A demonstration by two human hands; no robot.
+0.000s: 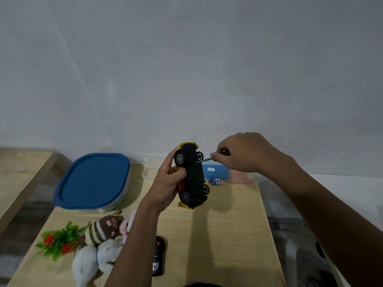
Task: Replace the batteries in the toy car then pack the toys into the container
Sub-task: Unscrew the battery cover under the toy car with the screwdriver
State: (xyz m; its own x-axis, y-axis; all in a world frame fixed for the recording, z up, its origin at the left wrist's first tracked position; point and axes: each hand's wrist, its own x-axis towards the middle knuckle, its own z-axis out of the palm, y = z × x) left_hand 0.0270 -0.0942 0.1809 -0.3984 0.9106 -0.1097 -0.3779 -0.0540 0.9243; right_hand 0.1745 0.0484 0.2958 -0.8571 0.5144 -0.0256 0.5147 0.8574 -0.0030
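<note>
Left hand [165, 183] grip wraps the yellow toy car [193, 177], held up over the wooden surface [228, 235] with its black underside facing the camera. Right hand [242, 152] grip pinches a screwdriver [204, 160], tip on the underside near the far wheels. Batteries [215, 181] lie on the surface behind the car, beside a blue case [217, 171]. Container [93, 181] far left, blue lid on. Plush toys [99, 245], fake plant [58, 241] and black remote [158, 257] lie near the front edge.
</note>
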